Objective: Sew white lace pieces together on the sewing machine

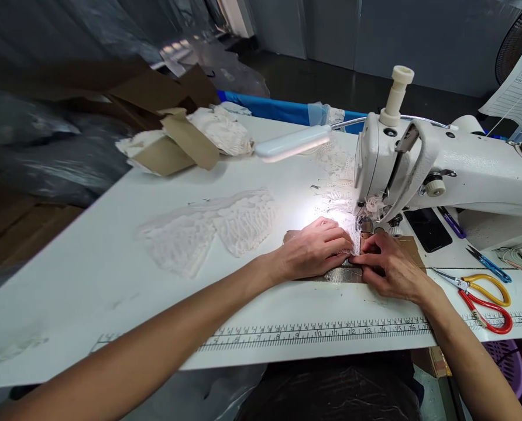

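Note:
My left hand [318, 248] rests just left of the needle, fingers bent together over a piece of white lace [356, 242] and closed on its edge. From the other side my right hand [388, 269] pinches the near end of the same lace between thumb and fingertips. The lace runs under the presser foot of a white sewing machine [377, 166], lit by a bright lamp. Beneath both hands lies the brownish, shiny machine plate [342, 275]. My fingers hide part of the lace.
White lace pieces [208, 228] lie left on the table. Behind them stands an opened cardboard box [168, 149] with white fabric. At right lie scissors [480, 295], blue thread snips [489, 263] and a black phone [428, 229]. A printed ruler [318, 336] follows the front edge.

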`<state>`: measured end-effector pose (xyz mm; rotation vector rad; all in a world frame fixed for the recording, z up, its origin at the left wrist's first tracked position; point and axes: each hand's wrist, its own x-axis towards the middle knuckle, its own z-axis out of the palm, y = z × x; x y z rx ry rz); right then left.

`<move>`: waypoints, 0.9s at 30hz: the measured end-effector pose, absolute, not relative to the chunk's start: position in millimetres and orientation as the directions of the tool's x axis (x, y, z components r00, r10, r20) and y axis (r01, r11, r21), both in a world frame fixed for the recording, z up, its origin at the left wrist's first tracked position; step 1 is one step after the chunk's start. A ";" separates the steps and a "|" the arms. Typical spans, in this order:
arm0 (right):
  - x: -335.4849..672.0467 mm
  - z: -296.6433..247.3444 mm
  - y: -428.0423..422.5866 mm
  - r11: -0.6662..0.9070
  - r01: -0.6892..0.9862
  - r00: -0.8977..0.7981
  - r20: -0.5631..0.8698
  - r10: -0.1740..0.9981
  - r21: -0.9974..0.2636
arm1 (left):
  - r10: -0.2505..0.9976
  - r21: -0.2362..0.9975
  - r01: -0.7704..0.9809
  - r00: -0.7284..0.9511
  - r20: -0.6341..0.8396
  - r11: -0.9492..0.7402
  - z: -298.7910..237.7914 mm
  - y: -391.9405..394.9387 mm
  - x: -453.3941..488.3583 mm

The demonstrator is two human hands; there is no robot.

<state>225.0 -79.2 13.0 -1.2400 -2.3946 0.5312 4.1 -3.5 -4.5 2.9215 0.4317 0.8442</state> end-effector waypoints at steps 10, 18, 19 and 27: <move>234.1 0.1 -72.3 0.383 0.726 -0.319 0.213 0.924 -0.571 | 0.184 -0.051 0.243 0.843 0.505 -0.969 -4.2 -4.3 3.5; 229.2 -0.1 -71.3 0.527 0.773 -0.478 0.220 0.850 -0.353 | 0.146 -0.130 0.231 0.871 0.468 -0.964 2.6 -11.6 4.4; 228.1 1.5 -71.8 0.522 0.782 -0.476 0.215 0.853 -0.340 | 0.151 -0.129 0.232 0.879 0.452 -0.964 4.1 -13.2 4.3; 217.5 11.8 -73.6 0.406 0.878 -0.389 0.115 0.914 -0.253 | 0.252 -0.003 0.278 0.877 0.408 -0.961 5.8 -18.7 2.7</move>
